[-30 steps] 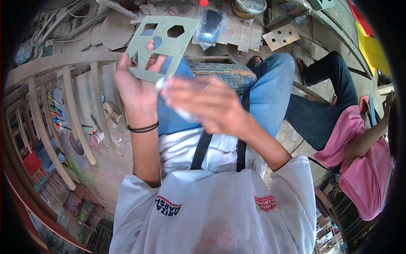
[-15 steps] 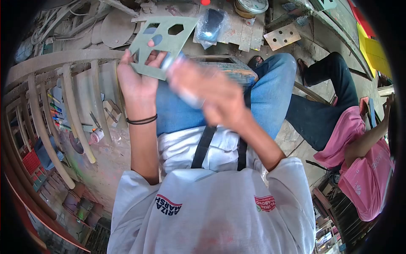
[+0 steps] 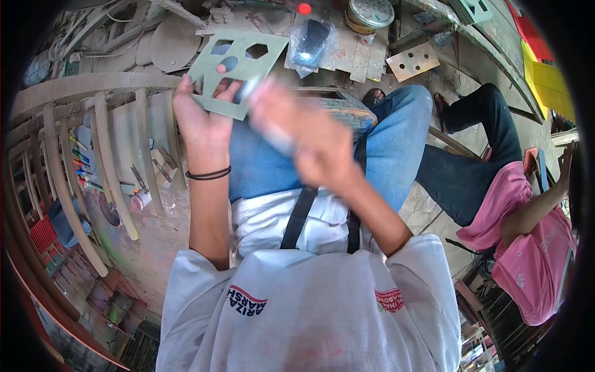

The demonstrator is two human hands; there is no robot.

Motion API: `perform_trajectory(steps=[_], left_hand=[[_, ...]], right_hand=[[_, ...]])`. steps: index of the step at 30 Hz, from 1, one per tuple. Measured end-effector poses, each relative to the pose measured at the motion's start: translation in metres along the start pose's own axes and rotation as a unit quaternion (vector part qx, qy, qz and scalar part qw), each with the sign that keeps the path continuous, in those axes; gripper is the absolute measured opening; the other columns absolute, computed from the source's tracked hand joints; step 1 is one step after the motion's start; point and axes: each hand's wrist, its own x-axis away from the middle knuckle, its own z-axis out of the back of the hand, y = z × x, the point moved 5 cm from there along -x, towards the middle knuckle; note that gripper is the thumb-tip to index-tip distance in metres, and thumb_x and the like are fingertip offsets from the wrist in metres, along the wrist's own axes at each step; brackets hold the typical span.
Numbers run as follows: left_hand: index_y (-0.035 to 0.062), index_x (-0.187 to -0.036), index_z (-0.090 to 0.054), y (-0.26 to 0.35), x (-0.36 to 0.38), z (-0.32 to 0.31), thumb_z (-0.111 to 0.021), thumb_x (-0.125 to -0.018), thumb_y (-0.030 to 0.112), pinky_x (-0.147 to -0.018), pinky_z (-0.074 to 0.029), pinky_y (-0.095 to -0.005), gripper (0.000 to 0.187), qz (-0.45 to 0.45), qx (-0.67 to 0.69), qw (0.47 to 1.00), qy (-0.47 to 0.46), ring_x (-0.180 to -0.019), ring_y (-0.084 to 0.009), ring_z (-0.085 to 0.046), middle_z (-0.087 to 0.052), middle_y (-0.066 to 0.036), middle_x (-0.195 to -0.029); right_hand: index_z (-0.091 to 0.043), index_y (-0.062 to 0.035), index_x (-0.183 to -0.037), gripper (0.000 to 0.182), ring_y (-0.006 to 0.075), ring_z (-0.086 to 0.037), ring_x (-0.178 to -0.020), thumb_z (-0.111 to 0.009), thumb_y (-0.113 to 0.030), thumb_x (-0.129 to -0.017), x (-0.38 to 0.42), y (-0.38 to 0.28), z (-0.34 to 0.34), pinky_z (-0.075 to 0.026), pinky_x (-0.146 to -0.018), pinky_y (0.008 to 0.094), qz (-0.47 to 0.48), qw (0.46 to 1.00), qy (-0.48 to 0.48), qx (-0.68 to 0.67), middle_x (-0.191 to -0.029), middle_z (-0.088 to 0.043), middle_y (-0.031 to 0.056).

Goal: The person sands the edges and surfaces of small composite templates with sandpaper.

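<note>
My left hand (image 3: pixel 206 127) holds up a thin grey-green board (image 3: pixel 250 69) by its lower left part. The board has cutouts of several shapes, one a hexagon and one round, and my fingertips show through some of them. Close against the board's right edge is my right hand (image 3: pixel 319 139), smeared by motion. Its fingers are wrapped round a pale, whitish-blue rod-like thing (image 3: pixel 279 135), too blurred for me to tell its kind. Both hands are above my lap in blue jeans (image 3: pixel 260 170).
A slatted wooden frame (image 3: pixel 105 149) curves along the left. Ahead lie a plastic-wrapped dark item (image 3: pixel 310 43), a lidded tub (image 3: pixel 370 13) and a board with round holes (image 3: pixel 413 62). A person in a pink shirt (image 3: pixel 536 248) sits at the right.
The board has shifted slightly down and tilted a little in my left hand. My right hand stays beside its edge, still blurred by motion.
</note>
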Motion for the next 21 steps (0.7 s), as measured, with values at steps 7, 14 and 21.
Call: perform_trajectory(steps=[7,14,21], left_hand=[[-0.0077,-0.120,-0.049,-0.003,-0.001,-0.001,-0.030,-0.102,0.026,-0.103,-0.040,-0.0669,0.042,0.012,0.028,1.000,0.007,-0.086,-0.0278,-0.059,-0.058,-0.021,-0.113],[-0.0035,-0.119,-0.050,0.013,-0.002,0.021,-0.029,-0.103,0.025,-0.107,-0.037,-0.0657,0.039,0.017,0.028,0.999,-0.004,-0.091,-0.0278,-0.061,-0.060,-0.017,-0.111],[-0.0103,-0.121,-0.045,-0.003,0.023,-0.003,-0.027,-0.106,0.029,-0.112,-0.031,-0.0624,0.046,0.040,-0.003,0.999,0.034,-0.111,-0.0338,-0.054,-0.054,-0.027,-0.118]], right_hand=[[-0.067,-0.0059,-0.123,0.052,0.0277,-0.061,-0.122,-0.058,0.004,-0.073,0.004,0.025,-0.021,-0.049,-0.091,0.0395,0.019,0.996,-0.022,0.082,-0.128,-0.064,0.0144],[-0.029,-0.0046,-0.151,0.071,0.0294,-0.049,-0.134,-0.034,0.019,-0.084,0.016,0.009,-0.009,-0.048,-0.103,0.0364,-0.228,0.943,0.043,-0.238,-0.148,-0.044,0.0224],[-0.072,-0.0143,-0.111,0.039,0.0418,-0.043,-0.137,-0.066,0.007,-0.079,-0.007,0.040,-0.001,-0.040,-0.107,0.0455,-0.100,0.993,0.017,0.062,-0.148,-0.045,0.0214]])
